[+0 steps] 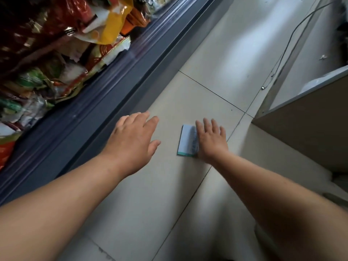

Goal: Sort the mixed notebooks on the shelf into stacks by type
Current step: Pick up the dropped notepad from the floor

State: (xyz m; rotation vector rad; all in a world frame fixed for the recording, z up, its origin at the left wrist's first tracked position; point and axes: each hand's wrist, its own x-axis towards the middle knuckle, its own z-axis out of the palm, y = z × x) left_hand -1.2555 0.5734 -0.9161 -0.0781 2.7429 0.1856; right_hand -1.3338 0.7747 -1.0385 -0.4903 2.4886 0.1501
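Notebook (187, 141): a small pale blue one with a teal band along its near edge lies flat on the tiled floor (216, 59), in the aisle between the dark display case on your left and the brown counter on your right. Your right hand (211, 141) rests palm down on the notebook's right part, fingers extended and slightly spread, covering that edge; nothing is pinched. Your left hand (134, 140) is held open just left of the notebook, apart from it, palm down with fingers loosely together and the thumb out. The display case (105, 102) holds bright snack packets (56, 44). A thin cable (290, 42) runs along the floor beside the counter (308, 129).
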